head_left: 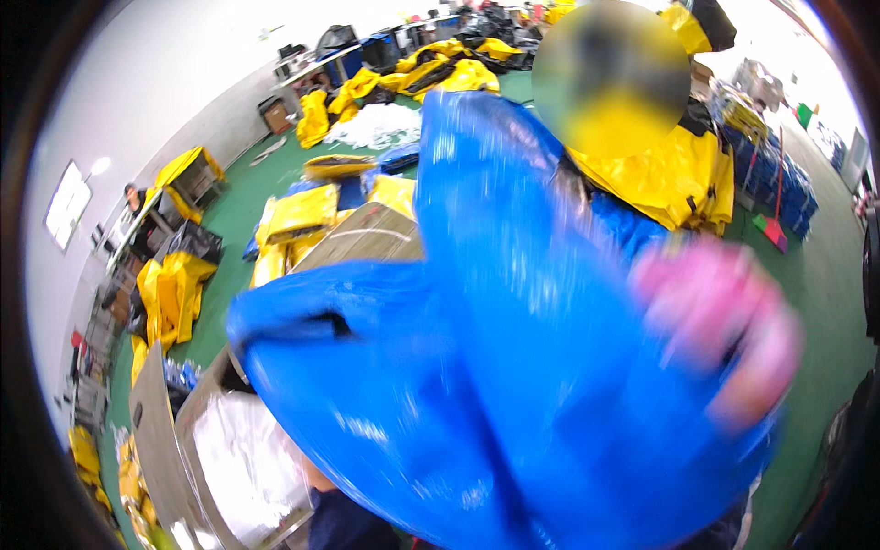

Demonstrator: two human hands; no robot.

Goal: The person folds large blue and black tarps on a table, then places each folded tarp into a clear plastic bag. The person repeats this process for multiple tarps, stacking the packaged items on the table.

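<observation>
A large, glossy blue tarpaulin piece (550, 367) fills the middle of the view, folded and bulging upward. It has a dark slit on its left part; whether it is a bag or a flat sheet I cannot tell. My right hand (724, 321), pink and smeared by motion, grips its right side with bent fingers. Of my left arm only a little skin and a dark sleeve (348, 522) show below the blue edge; the tarpaulin hides that hand's fingers. Left of it stands an open box (197, 440) lined with white plastic.
Yellow tarpaulin pieces (302, 215) and a cardboard panel (367, 238) lie ahead. Another person (642, 165) stands close by at the far right, with yellow material in front. A red broom (775, 229), blue stacks and yellow heaps (174, 293) stand around on the green floor.
</observation>
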